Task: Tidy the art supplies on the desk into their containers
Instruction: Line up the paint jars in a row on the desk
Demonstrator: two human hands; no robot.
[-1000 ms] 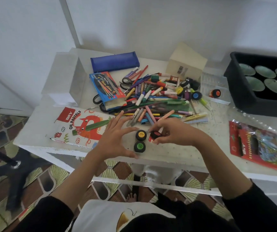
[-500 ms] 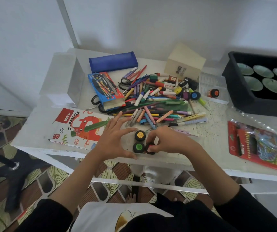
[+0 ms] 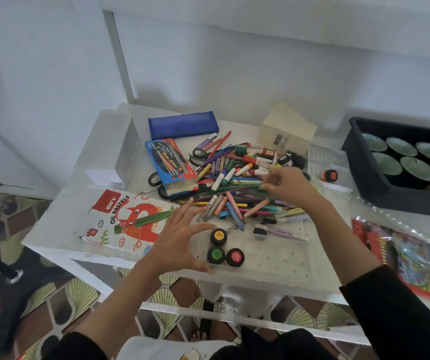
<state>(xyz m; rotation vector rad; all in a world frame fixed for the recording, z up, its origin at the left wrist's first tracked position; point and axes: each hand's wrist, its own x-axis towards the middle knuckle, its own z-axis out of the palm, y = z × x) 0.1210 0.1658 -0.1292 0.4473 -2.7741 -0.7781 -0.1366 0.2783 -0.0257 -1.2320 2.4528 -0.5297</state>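
Observation:
Three small black paint pots stand together near the desk's front edge: a yellow-lidded pot (image 3: pixel 218 236), a green-lidded pot (image 3: pixel 216 254) and a red-lidded pot (image 3: pixel 235 256). My left hand (image 3: pixel 180 242) is open, its fingers and thumb spread around the pots' left side without touching them. My right hand (image 3: pixel 286 185) reaches into the pile of markers, crayons and pens (image 3: pixel 234 183), fingertips down among green sticks. Whether it grips anything is unclear. More dark pots (image 3: pixel 286 159) lie just beyond it.
Around the pile lie a blue pencil case (image 3: pixel 182 124), a blue colour box (image 3: pixel 169 165), an oil pastels box (image 3: pixel 128 222), a beige box (image 3: pixel 286 131) and a clear tray (image 3: pixel 338 185) with an orange pot (image 3: pixel 329 175). A black bin (image 3: pixel 390 196) and red packet (image 3: pixel 416 258) lie right.
My right hand set the red-lidded pot down beside the green one, let go, and moved up and right into the marker pile. My left hand stayed by the pots.

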